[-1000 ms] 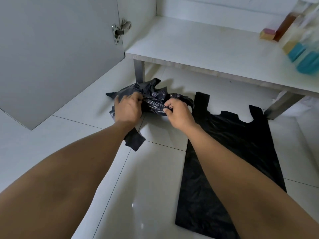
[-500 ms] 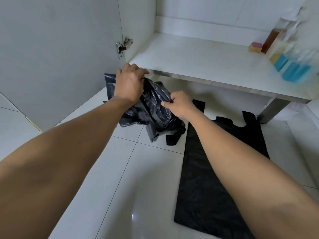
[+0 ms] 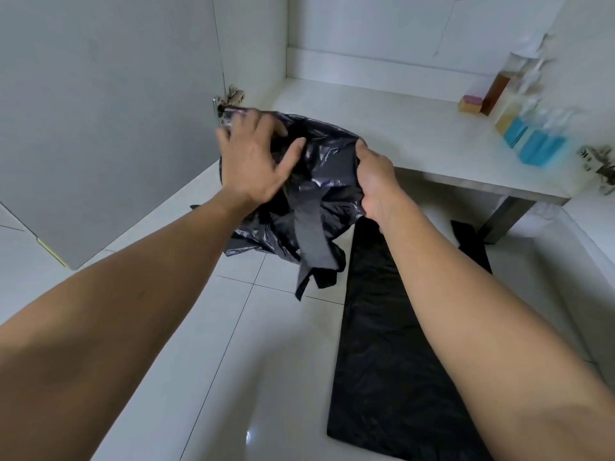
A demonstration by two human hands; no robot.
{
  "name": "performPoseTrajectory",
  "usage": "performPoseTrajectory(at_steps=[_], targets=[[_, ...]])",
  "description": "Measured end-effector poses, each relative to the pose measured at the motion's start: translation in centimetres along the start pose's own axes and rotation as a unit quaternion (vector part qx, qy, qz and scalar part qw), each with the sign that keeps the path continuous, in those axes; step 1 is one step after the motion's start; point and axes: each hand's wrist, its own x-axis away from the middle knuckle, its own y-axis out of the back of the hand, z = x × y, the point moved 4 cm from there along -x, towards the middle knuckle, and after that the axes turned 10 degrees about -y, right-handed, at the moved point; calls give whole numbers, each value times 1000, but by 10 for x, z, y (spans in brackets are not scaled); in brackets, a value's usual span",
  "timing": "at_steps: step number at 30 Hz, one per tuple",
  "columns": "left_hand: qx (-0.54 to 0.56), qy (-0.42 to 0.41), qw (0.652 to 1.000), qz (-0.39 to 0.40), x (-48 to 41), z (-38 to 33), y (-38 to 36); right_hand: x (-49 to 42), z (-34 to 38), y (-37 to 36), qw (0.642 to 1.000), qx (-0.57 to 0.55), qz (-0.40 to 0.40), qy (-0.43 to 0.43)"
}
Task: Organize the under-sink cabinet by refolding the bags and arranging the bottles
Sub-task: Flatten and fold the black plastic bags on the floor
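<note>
Bag (image 3: pixel 327 168): black, crumpled, glossy.

Black bag (image 3: pixel 319 181) between left hand (image 3: pixel 253 164) and right hand (image 3: pixel 376 181)

A home is indicated by a cabinet (image 3: pixel 416 134), hinged door (image 3: pixel 109 128) at 10 o'clock, bottles (image 3: pixel 525 131) at 2 o'clock, tiled floor (image 3: pixel 166 327).

Both my bare forearms stretch out, left from eight o'clock, right from four o'clock, pointing toward twelve. My left hand (image 3: pixel 253 161) lies palm down, fingers splayed, thumb stuck out toward three o'clock, resting on the crumpled black bag (image 3: pixel 327 168). My right hand (image 3: pixel 376 181) has its fingers curled, gripping the bag's three o'clock edge.
</note>
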Motion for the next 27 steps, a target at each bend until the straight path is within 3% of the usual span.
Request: performPoseTrajectory(at_steps=[2, 5, 7, 10, 13, 18, 20, 23, 27], targets=[[165, 88, 975, 122, -1, -13, -11, 4, 6, 4, 999, -52, -10, -14], [357, 254, 863, 252, 0, -29, -29, 12, 9, 6, 995, -83, 33, -38], [326, 256, 877, 242, -7, -23, -31, 18, 8, 6, 997, -21, 63, -34], [246, 236, 912, 229, -16, -9, -24, 21, 1, 12, 993, 113, 34, -5], [166, 207, 930, 253, -21, -3, -18, 17, -12, 15, 986, 162, 28, -4], [123, 180, 950, 223, -25, 2, -6, 19, -29, 4, 951, 293, 99, -21], [132, 158, 955, 214, -30, 1, 1, 16, -26, 2, 958, 280, 66, 5], [196, 101, 942, 254, -37, -9, 10, 9, -13, 9, 980, 175, -29, 88], [319, 101, 910, 247, -51, -22, 29, 2, -9, 10, 984, 156, 67, 54]])
